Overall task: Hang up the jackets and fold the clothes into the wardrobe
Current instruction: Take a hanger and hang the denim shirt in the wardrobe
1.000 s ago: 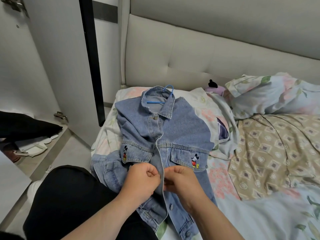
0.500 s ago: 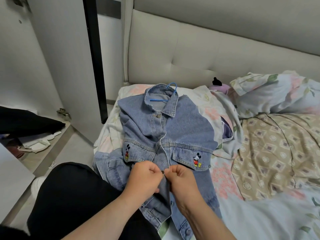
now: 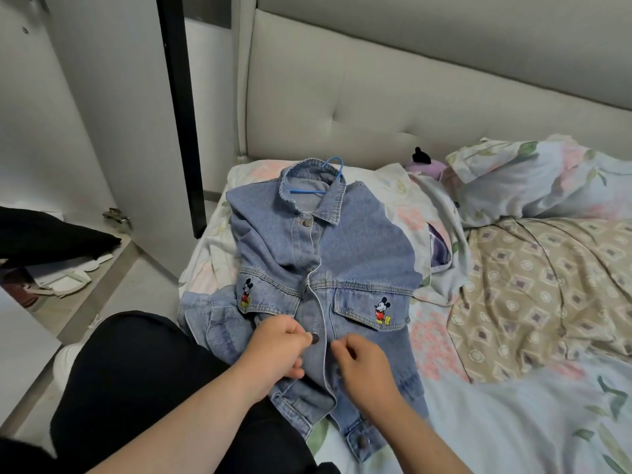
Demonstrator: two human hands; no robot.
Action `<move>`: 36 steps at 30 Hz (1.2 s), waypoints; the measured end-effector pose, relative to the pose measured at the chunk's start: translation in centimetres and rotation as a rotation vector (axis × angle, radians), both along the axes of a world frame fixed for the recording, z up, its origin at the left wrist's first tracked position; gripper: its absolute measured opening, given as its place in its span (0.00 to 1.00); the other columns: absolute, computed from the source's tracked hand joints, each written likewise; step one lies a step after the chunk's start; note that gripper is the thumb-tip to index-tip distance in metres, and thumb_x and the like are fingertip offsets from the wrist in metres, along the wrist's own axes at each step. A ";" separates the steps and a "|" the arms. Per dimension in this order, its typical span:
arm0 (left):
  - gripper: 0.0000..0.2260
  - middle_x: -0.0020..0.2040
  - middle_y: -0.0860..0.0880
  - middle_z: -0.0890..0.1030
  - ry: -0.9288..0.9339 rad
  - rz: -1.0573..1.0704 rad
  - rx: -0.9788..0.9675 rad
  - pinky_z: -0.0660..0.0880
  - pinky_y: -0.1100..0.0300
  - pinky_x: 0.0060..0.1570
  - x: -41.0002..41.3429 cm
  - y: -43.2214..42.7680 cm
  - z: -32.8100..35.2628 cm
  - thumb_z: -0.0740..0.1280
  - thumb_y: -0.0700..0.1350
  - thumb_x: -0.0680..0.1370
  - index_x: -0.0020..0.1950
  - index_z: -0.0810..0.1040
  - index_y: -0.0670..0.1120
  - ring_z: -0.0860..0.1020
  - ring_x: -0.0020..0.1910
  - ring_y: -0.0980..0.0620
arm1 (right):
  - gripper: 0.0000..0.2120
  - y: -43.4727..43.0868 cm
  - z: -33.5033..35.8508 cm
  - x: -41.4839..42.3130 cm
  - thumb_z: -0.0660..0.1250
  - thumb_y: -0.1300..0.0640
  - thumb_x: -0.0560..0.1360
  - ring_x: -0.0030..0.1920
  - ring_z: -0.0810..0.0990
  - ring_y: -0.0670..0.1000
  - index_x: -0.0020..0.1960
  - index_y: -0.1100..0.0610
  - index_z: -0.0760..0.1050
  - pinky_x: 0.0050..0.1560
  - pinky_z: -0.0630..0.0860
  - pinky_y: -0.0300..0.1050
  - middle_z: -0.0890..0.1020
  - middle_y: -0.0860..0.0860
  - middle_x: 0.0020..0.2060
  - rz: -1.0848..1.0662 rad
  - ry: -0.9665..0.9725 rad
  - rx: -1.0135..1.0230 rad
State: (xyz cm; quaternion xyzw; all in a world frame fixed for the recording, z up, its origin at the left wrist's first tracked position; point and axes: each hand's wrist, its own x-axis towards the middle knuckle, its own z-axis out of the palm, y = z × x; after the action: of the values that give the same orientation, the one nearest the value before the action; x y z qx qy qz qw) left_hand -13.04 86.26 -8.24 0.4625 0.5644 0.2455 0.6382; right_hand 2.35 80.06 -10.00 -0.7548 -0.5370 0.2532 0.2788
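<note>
Hands meet low on the denim jacket [image 3: 359,248], which lies front-up on the bed [image 3: 513,422]. The left hand [image 3: 277,350] pinches the placket at a middle button [image 3: 314,338]. The right hand [image 3: 362,364] is curled just beside it; whether it grips cloth I cannot tell. Farther up, the collar button [image 3: 306,221] looks fastened and a blue hanger [image 3: 333,165] sits inside. Lower buttons, hanging beyond the wardrobe door [image 3: 113,131] and folding seem left.

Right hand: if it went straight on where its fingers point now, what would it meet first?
The right hand points leftward across the denim jacket. First in line looks like the metal button at the left hand, though depth is unclear.
</note>
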 end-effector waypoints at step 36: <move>0.19 0.42 0.45 0.86 -0.287 -0.068 0.175 0.79 0.61 0.43 -1.1 -3.2 2.7 0.63 0.27 0.72 0.43 0.87 0.48 0.83 0.40 0.51 | 0.09 -1.9 4.5 -1.7 0.68 0.70 0.74 0.28 0.75 0.47 0.38 0.59 0.82 0.30 0.73 0.37 0.82 0.57 0.32 -0.106 0.971 0.117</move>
State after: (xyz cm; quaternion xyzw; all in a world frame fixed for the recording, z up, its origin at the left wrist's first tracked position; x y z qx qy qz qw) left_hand -14.13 83.02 -5.53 0.4952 0.4278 0.3358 0.6775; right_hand 0.62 78.20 -5.50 -0.5591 -0.3192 0.5306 0.5514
